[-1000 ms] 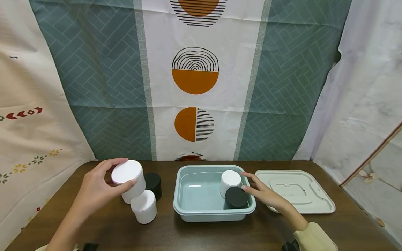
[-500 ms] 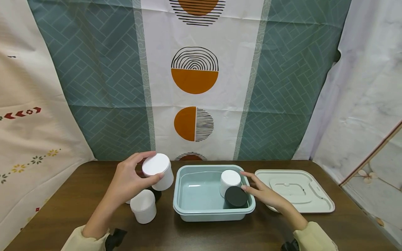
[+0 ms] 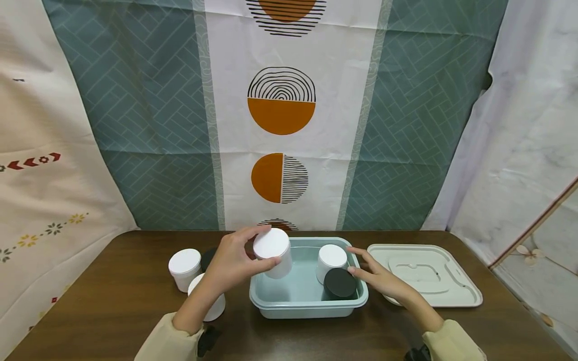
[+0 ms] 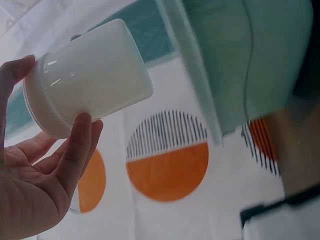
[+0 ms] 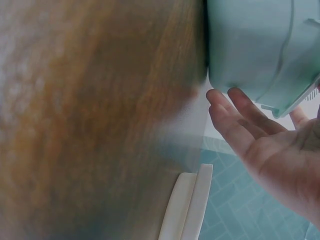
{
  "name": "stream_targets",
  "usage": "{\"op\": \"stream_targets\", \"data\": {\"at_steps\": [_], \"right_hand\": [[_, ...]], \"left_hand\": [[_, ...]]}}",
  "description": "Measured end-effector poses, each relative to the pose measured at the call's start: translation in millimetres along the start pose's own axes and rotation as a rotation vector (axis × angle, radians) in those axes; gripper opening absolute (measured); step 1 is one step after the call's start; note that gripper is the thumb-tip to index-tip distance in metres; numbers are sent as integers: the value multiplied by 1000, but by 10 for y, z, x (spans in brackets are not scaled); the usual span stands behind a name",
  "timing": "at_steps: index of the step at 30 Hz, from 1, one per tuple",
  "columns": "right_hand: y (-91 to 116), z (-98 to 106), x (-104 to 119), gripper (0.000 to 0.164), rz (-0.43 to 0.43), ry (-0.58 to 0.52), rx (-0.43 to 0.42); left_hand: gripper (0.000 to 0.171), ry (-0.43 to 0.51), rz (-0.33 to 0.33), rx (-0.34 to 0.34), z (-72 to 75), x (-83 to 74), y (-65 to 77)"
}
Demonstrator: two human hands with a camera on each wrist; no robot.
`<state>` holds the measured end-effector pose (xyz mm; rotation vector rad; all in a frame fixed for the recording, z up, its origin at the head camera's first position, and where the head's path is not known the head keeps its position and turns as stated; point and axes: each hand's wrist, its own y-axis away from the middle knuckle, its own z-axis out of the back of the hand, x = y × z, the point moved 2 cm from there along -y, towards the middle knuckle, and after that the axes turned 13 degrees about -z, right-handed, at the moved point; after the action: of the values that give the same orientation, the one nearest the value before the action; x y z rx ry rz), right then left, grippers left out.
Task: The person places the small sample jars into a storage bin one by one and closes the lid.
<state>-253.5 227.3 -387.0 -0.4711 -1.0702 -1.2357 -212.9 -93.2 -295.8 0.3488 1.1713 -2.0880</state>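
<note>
My left hand (image 3: 235, 258) grips a white lidded jar (image 3: 272, 254) by its lid, thumb and fingers on opposite sides. This jar is held above the left part of a pale blue-green plastic tub (image 3: 307, 304). Close up in the left wrist view, the jar (image 4: 92, 75) has a smooth, glossy body. On the tub's right rim rests my right hand (image 3: 384, 278), fingers extended; in the right wrist view, several fingers (image 5: 240, 115) lie along the outer wall. Inside the tub's right side stand a white-lidded jar (image 3: 331, 260) and a black-lidded jar (image 3: 339, 284).
Left of the tub stand two white jars (image 3: 185, 268) (image 3: 215, 308), one partly behind my left forearm, and a black-lidded jar (image 3: 207, 257), mostly hidden by my hand. A pale flat lid (image 3: 424, 276) lies right of the tub on the brown table (image 3: 135, 301). Patterned cloth hangs behind.
My left hand has carried the white jar rightward from the group of jars on the left to above the tub. The right hand has stayed at the tub's rim.
</note>
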Motion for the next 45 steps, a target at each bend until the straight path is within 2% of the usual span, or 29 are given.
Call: {"op": "stream_targets", "data": {"at_steps": [5,10,17,23,29,35,45], "right_hand": [[-11,-6,-14,57,-2,3,-8],[-12,-5,-17,57,1,7,-13],[-4,3,-8,57,11,9,-11],[-11,-1,-7,57,6,9,-12],[-13,1,-5,58,-2,4,-7],[-17,3,-1,58,2,13,-10],[-19,11,-8,57,10,10,-1]], "left_hand": [[55,51,17,60,-210,-8,-27],[54,63,41,131,-399,-4,-28],[54,51,-15,220,-619,47,-21],[55,15,-3,292,-772,80,7],[56,-25,9,348,-863,92,16],[57,-24,26,385,-884,110,27],[59,-33,-11,427,-907,147,41]]}}
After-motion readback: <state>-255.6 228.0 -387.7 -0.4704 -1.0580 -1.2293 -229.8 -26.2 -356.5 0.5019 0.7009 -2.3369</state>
